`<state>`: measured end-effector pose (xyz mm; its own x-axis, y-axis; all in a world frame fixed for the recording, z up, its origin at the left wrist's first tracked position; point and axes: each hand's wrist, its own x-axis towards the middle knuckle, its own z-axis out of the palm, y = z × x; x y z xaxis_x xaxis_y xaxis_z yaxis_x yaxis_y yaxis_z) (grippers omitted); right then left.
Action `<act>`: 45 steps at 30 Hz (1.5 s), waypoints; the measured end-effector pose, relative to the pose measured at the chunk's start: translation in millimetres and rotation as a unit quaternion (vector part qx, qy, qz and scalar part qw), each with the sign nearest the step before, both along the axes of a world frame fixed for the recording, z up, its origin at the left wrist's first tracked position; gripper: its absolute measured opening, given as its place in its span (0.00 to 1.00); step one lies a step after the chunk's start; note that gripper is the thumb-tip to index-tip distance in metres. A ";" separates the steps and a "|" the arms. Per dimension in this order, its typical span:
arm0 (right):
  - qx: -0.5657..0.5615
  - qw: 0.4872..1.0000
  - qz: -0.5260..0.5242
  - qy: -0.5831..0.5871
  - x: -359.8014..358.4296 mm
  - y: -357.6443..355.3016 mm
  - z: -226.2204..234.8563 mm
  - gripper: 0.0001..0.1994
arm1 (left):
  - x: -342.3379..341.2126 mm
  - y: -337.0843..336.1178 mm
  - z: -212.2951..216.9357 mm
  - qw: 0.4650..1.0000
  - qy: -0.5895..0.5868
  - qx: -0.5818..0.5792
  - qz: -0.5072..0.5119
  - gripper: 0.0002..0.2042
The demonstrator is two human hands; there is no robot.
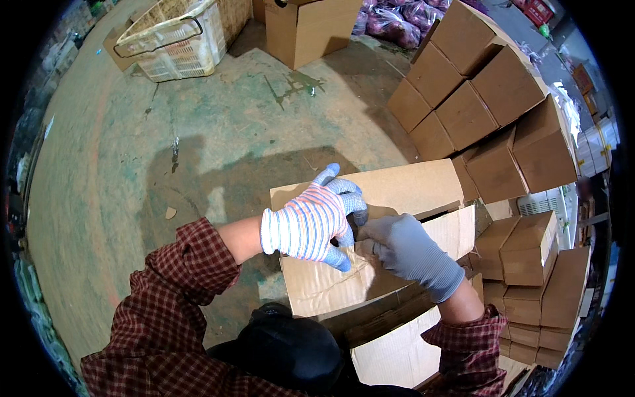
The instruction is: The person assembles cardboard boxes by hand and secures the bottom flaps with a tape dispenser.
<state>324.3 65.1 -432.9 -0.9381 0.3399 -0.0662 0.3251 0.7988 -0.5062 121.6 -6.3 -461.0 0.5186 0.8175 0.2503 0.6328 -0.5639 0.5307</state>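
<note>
Two gloved hands at one cardboard box (370, 264) held before the chest | striped left hand (311, 221) pinching its flap, grey right hand (410, 255) pressed flat, fingers loose | one stack of brown cartons (503, 112) at right | one plastic crate (175, 40) beyond | stained concrete floor (218, 126)

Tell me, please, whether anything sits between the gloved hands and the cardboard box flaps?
Nothing visible does: the left hand and right hand already rest on the cardboard box flaps.

Carton (397, 192) is lying centre; stacked boxes (489, 112) are standing right; basket (175, 40) is sitting far left behind.
</note>
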 end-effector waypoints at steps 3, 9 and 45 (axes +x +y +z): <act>0.067 0.998 -0.018 0.010 2.2 -6.9 -6.4 0.05 | 0.8 1.7 3.6 1.000 -0.005 -0.027 0.003 0.17; 0.115 0.975 -0.137 0.131 8.7 -28.0 -0.5 0.16 | 8.5 -2.4 7.3 0.993 0.051 -0.020 0.105 0.30; 0.229 0.934 -0.229 0.149 41.3 -60.4 -27.7 0.23 | 24.1 -4.3 26.2 0.946 0.253 -0.078 0.188 0.42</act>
